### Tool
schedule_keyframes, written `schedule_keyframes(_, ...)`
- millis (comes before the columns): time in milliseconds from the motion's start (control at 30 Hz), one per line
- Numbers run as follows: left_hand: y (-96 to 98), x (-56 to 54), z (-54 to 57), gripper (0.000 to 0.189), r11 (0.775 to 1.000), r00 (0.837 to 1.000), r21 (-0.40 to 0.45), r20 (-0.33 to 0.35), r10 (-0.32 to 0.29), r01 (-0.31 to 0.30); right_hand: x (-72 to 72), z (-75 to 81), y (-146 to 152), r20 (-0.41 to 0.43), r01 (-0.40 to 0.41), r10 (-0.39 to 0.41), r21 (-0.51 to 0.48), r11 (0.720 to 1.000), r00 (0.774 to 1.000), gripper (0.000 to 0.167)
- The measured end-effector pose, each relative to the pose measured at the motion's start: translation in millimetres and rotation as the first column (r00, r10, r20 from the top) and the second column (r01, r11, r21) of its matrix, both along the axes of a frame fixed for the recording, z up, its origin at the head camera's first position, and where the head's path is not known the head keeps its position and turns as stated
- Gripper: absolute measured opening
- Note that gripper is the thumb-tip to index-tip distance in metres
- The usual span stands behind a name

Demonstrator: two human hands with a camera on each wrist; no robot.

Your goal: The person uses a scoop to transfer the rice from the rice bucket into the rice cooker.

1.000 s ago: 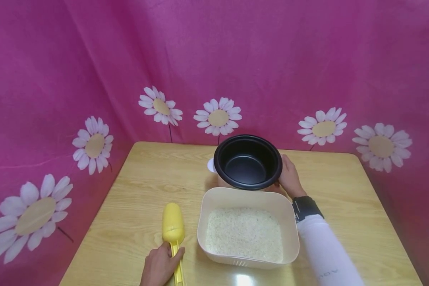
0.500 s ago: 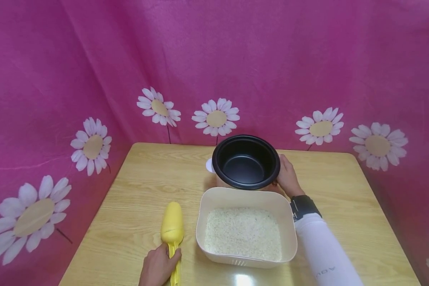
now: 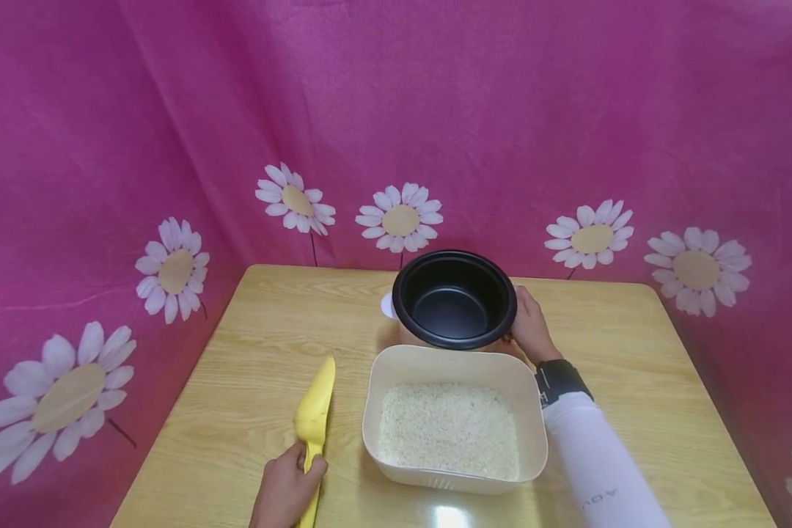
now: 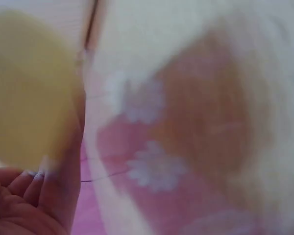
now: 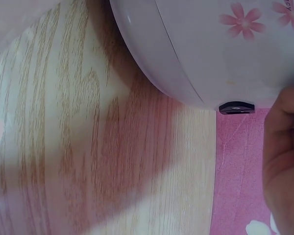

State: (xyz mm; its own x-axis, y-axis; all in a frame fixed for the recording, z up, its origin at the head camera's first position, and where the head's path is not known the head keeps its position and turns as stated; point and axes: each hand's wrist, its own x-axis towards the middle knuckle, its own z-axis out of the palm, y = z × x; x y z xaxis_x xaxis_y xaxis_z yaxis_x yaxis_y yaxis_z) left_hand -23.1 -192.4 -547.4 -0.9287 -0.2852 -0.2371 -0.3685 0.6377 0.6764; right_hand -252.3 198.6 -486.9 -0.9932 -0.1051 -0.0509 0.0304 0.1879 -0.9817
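My left hand [image 3: 285, 485] grips a yellow scoop [image 3: 314, 403] by its handle, left of a cream tub [image 3: 533, 433]. The scoop is turned on edge, its tip pointing away from me. Up close in the left wrist view, the scoop [image 4: 29, 93] is a yellow blur over the fingers. Rice [image 3: 449, 429] covers the tub's bottom. Behind the tub stands a rice cooker [image 5: 201, 49], white with pink flowers, lidless, its black inner pot [image 3: 455, 312] bare inside. My right hand [image 3: 533, 330] holds the cooker's right side with curled fingers, which hide the handle there.
The wooden table [image 3: 251, 352] carries all of these. A pink curtain [image 3: 475, 132] with white daisies closes off the back and both sides. The tub's far rim overlaps the cooker's front in the head view, and my right forearm passes along the tub's right side.
The scoop has turned in my left hand from lying back-up to standing on edge, and the hand has shifted slightly left. My right hand stays at the cooker.
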Motion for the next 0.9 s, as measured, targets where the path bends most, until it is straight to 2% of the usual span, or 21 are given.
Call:
schedule_keyframes(67,2.4,1.0,5.9,0.013,0.997,1.0,0.073,-0.009,0.02,-0.019,0.8,0.3,0,0.004,-0.001,0.001,-0.005,1.0,1.0,0.028)
schedule_keyframes(167,6.9,2.7,13.1,0.01,0.982,0.999,0.188,-0.028,0.042,-0.036,1.4,1.2,0,0.01,-0.006,0.006,-0.012,1.0,1.0,0.028)
schedule_keyframes(267,10.3,3.7,18.6,0.018,0.967,0.999,0.255,-0.047,0.021,-0.008,1.8,2.6,-1,0.022,-0.013,0.013,-0.014,1.0,1.0,0.025)
schedule_keyframes(400,12.3,2.6,25.4,0.024,0.986,0.997,0.161,-0.079,-0.026,0.039,1.7,3.8,-2,0.028,-0.01,0.011,-0.022,1.0,1.0,0.024)
schedule_keyframes(500,13.2,1.8,29.5,0.026,0.996,0.997,0.089,-0.074,-0.015,0.022,1.5,3.8,-2,0.024,-0.015,0.015,-0.028,1.0,1.0,0.025)
schedule_keyframes(633,14.6,2.2,32.4,0.035,0.991,0.997,0.132,-0.071,0.006,0.004,1.2,3.0,-3,0.015,-0.031,0.031,-0.021,0.999,0.999,0.025)
schedule_keyframes(733,14.2,1.5,34.4,0.042,0.989,0.995,0.149,-0.1,-0.01,0.025,1.1,2.9,-2,0.017,-0.028,0.028,-0.015,1.0,0.999,0.023)
schedule_keyframes(900,12.7,-0.8,41.3,0.039,0.997,0.985,0.023,-0.157,-0.074,0.079,1.0,3.5,1,-0.001,-0.024,0.024,-0.022,0.999,1.0,0.023)
